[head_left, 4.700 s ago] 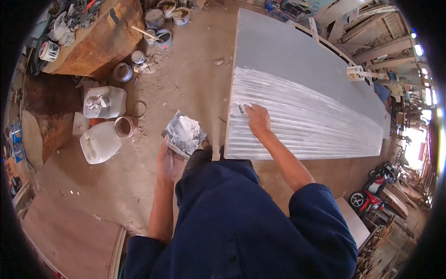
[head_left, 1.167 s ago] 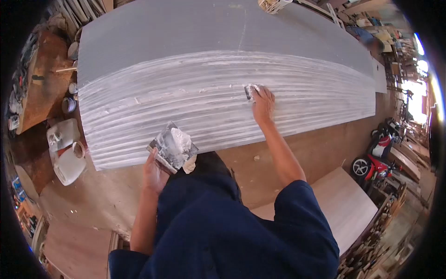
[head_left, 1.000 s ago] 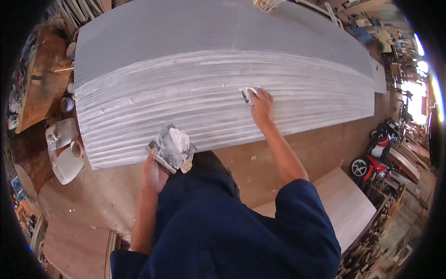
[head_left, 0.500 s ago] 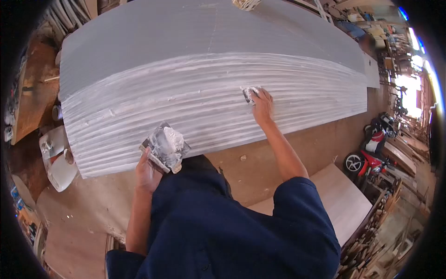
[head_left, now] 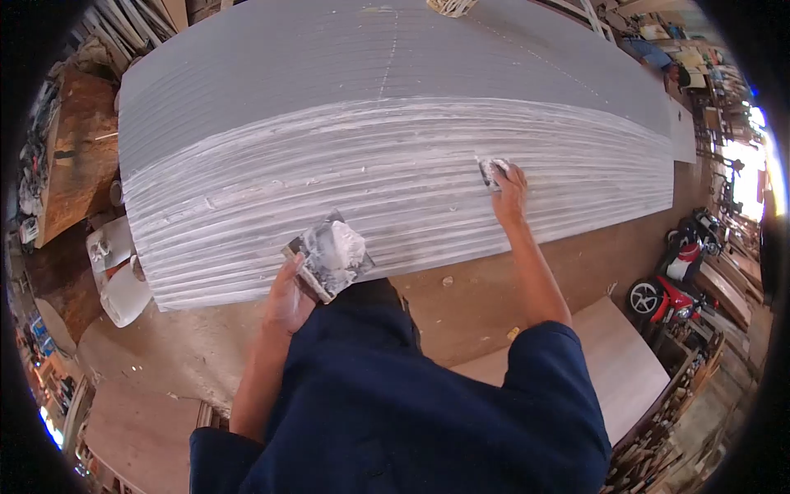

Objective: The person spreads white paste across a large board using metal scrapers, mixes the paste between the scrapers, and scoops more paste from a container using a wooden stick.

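Observation:
My left hand is closed on the edge of a flat, square putty board, which carries a heap of white putty. Near the panel's front edge, this board is held just in front of my body. Further right, my right hand grips a small putty scraper with white putty on its blade. The scraper is at the surface of a large grey ribbed panel. White streaks of putty cover the panel's nearer half, with a few small lumps on it. My fingers partly hide the scraper.
A pale woven object lies at the panel's far edge. White containers stand at the left. A red motorbike is parked at the right, near stacked wood and a pale board on the floor. Another person is at the far right.
My right hand has moved the scraper a little to the right along the panel. The view has shifted slightly, and the left hand still holds the putty board.

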A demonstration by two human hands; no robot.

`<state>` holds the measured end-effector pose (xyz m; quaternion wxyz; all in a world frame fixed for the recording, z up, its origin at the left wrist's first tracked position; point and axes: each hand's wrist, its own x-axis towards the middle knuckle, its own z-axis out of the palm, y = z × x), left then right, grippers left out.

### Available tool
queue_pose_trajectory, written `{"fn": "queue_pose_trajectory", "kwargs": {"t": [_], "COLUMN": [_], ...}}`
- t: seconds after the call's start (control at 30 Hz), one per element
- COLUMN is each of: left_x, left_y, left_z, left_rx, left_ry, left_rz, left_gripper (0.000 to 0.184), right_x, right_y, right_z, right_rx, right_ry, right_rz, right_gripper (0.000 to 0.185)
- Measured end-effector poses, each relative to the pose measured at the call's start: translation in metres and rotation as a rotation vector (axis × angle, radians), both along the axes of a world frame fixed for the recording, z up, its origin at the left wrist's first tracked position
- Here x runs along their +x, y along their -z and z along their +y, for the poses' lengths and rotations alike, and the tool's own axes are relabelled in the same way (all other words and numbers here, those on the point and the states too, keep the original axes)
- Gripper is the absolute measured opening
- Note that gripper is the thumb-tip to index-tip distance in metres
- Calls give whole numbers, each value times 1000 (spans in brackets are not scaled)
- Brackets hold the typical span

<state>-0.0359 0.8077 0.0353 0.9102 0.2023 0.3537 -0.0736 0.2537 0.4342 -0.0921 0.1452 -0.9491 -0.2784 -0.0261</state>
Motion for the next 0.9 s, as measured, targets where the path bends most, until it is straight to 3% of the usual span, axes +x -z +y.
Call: {"fn": "queue_pose_trajectory", "kwargs": {"t": [0.17,0.23,0.3,0.33,0.37,0.47,0.53,0.57,0.67,0.73,0.8,0.9], "left_x": [-18,-27,-30,-39,-52,-103,-133,-144,-209,-244,-276,-316], "left_y": [13,18,11,6,2,-1,-3,-7,2,-5,5,7], "left_z": [6,10,7,16,23,52,60,63,83,86,84,84], "left_rx": [-53,-122,-92,-97,-93,-93,-24,-47,2,70,131,194], "left_ry": [-58,-16,-65,-73,-108,-284,-415,-513,-668,-775,-827,-964], "left_rz": [-45,-7,11,22,11,-69,-70,-10,-50,-95,-98,-6], "left_gripper": [50,47,46,45,45,45,45,42,40,38,38,37], "right_x": [-44,-84,-116,-134,-148,-198,-213,-213,-214,-224,-234,-259], "right_y": [-54,-68,-90,-72,-92,-118,-128,-115,-104,-109,-70,-42], "right_z": [63,135,199,222,258,357,391,406,498,571,640,725], "right_rx": [165,716,1026,1106,1034,774,618,417,152,139,189,78], "right_ry": [-1,412,559,422,339,262,-9,-248,-583,-751,-1011,-1221], "right_rz": [-21,576,1248,1425,1591,1743,1831,1735,1631,1170,535,266], "right_gripper": [42,28,19,15,16,19,24,27,27,30,37,46]}}
